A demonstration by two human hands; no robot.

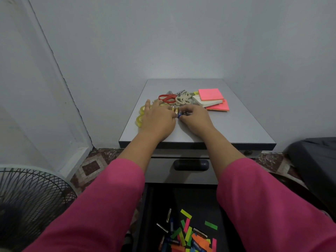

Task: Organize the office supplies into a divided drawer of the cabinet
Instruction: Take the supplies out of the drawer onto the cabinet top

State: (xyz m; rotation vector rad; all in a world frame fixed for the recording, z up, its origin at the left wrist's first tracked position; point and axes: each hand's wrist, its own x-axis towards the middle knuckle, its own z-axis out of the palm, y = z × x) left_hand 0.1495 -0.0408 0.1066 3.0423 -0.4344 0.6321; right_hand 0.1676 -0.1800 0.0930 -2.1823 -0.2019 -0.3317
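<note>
Both arms wear long pink sleeves, the left sleeve and the right sleeve alike in plain, unpatterned magenta-pink fabric (no cuffs, buttons or prints show). Each sleeve ends partway along the forearm, leaving the wrists bare. The left hand and right hand carry no rings, watch or gloves.

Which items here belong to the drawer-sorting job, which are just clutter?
Job: batteries under both hands, left hand, right hand; tape rolls; scissors; pink sticky notes; open drawer with batteries and coloured strips.

Not job: fan, dark chair.
</note>
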